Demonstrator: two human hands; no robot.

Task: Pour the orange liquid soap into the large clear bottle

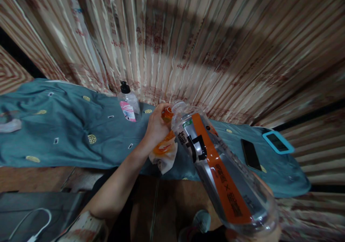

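Note:
My left hand is closed around the neck of a bottle with orange liquid. A crumpled whitish cloth or tissue shows at this bottle's lower end. My right hand is wrapped round the base of a large clear plastic bottle with an orange and silver label, which hides most of that hand. This large bottle is tilted, its uncapped neck up against the top of the orange bottle. Whether liquid flows between them, I cannot tell.
A clear pump bottle with a black top stands left of my hands on a teal patterned cloth. To the right lie a dark phone and a blue-framed device. A pleated curtain hangs behind. Below are a tiled floor and a shoe.

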